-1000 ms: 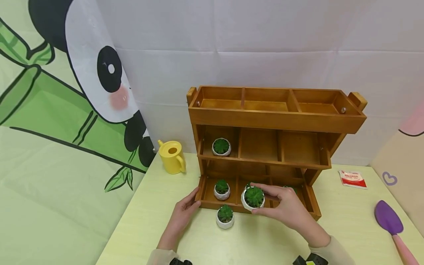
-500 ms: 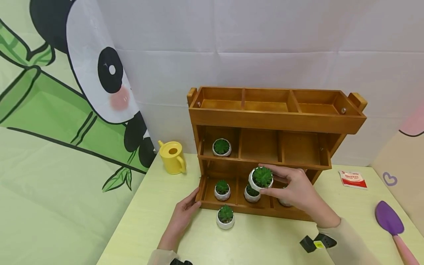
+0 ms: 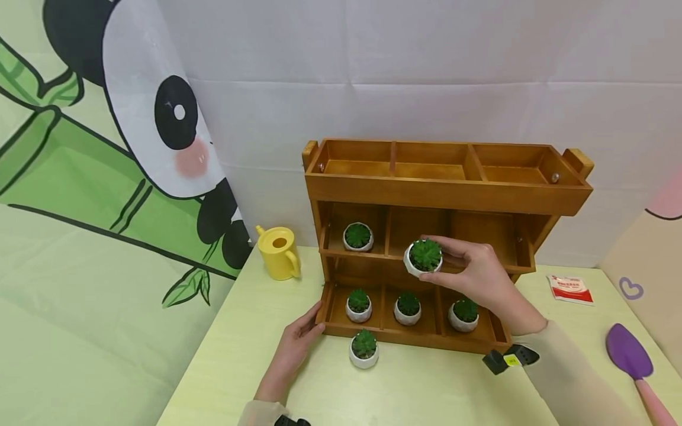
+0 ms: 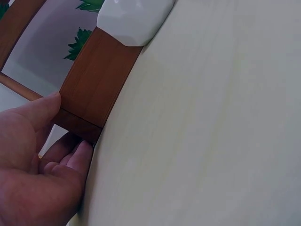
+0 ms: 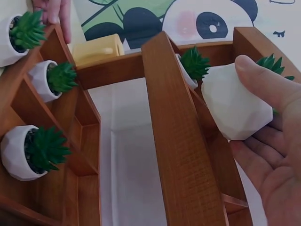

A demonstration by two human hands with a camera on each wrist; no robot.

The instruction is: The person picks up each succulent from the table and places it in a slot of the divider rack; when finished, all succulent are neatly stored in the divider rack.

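Note:
My right hand pinches a small succulent in a white faceted pot between thumb and fingers. It is in front of the middle tier of a wooden three-tier shelf, near the centre compartment. My left hand grips the lower left corner of that shelf; in the left wrist view its thumb and fingers lie on either side of the wooden end. One potted succulent sits in the middle tier's left compartment. The bottom tier holds three more, left, centre and right.
Another potted succulent stands on the table just before the shelf. Left of the shelf is a yellow watering can. To the right lie a red and white packet and a purple trowel with a pink handle.
My right hand has lifted the potted succulent from near the bottom tier up to the middle tier, slightly rightward. The bottom tier's centre and right plants have come into view. My left hand keeps its place.

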